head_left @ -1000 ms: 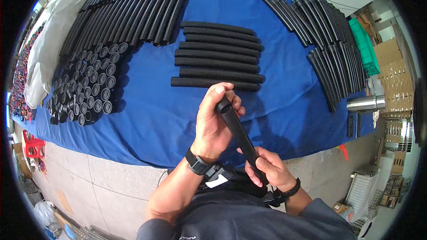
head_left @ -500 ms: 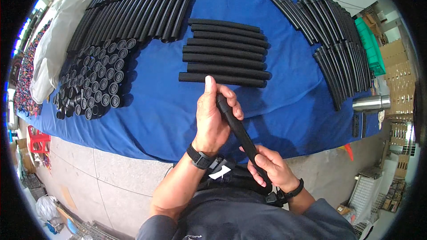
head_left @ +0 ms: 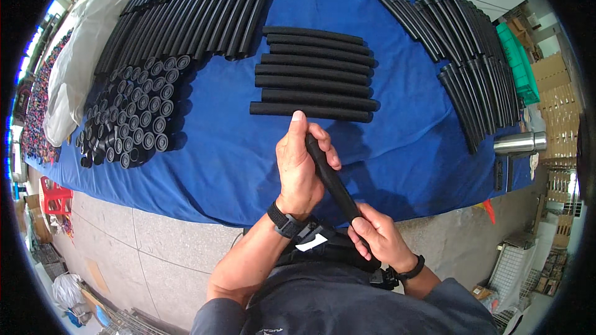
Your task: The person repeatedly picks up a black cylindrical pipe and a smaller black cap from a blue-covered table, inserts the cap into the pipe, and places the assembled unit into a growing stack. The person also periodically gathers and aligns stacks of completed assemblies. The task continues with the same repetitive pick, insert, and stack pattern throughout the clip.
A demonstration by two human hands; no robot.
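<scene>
A dark black tube with a matt, foam-like surface [head_left: 334,181] slants between my hands, in front of the table's near edge. My left hand [head_left: 299,170] is closed round its upper end, thumb pointing up and fingers curled behind. Lower down, my right hand [head_left: 379,236] grips the other end, thumb on top; that end is partly hidden by the fingers. Just beyond my left fingertips lies a row of several matt black foam sleeves [head_left: 313,80], side by side on the blue cloth [head_left: 217,142].
Smooth black tubes [head_left: 186,22] are stacked at the back left. In front of them stand many round black caps [head_left: 143,108]. Capped black tubes [head_left: 459,43] lie at the right, beside a green crate [head_left: 518,65] and a steel cylinder [head_left: 520,143]. A red stool [head_left: 56,195] stands left.
My right hand has slid slightly up the tube. The smooth collar seen earlier by my left fingers no longer shows; matt black covers that part.
</scene>
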